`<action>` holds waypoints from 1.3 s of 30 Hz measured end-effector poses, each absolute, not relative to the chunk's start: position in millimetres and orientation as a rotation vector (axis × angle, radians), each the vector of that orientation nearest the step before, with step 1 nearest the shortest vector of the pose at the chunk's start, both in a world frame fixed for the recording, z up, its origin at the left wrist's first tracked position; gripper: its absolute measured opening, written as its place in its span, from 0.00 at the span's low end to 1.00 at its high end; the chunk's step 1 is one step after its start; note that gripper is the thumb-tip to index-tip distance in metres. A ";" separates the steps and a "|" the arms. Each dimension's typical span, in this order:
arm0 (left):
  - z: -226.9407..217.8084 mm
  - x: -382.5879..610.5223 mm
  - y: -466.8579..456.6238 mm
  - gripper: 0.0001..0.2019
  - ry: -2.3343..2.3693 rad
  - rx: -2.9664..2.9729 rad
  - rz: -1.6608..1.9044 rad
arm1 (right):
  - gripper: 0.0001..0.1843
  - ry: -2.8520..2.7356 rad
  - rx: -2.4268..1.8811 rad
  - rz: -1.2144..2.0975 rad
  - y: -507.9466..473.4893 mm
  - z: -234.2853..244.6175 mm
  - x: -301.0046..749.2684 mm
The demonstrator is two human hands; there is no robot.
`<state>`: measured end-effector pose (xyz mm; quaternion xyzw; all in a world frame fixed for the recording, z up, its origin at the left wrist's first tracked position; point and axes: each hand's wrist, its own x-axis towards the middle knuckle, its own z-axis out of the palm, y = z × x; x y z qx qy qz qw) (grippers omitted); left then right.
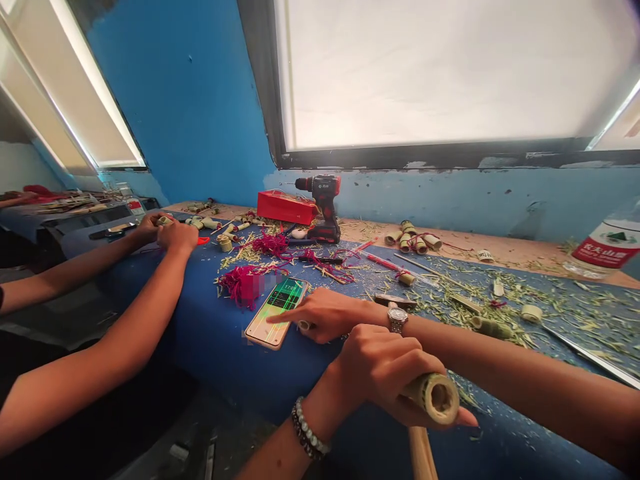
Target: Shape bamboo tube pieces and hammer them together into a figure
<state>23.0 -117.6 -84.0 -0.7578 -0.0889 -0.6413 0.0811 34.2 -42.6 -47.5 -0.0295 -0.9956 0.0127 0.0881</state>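
L hand [377, 370] w/ beaded bracelet [306, 428] wrapped tight round a bamboo tube [434, 398], held out over the blue-covered bench [225, 353]. R arm reaching across, R hand [325, 315] holding nothing, fingers half curled, index out, tip on the phone [277, 313] screen.

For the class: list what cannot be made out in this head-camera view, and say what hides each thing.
Head view:
- Phone screen: too small to read, and the right hand's fingertip rests on it.
- Wristwatch dial: too small to read.
- Bamboo tube: its middle is hidden by the left hand.
- Wooden stick: cut off by the bottom edge.
- Water bottle: cut off by the right edge.
- Co-worker's hands: their fingers hide what they hold.
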 end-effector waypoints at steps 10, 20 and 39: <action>-86.1 21.3 -119.2 0.20 -0.323 -2.253 -1.859 | 0.30 -2.749 -0.737 -0.052 -27.9 -40.3 62.7; -82.3 20.4 -121.2 0.20 -0.318 -2.286 -1.894 | 0.27 -2.761 -0.762 0.071 -37.1 -51.8 69.2; -73.9 17.8 -120.1 0.14 -1.038 -2.405 -1.793 | 0.10 -2.271 -1.060 0.623 -112.6 3.1 204.1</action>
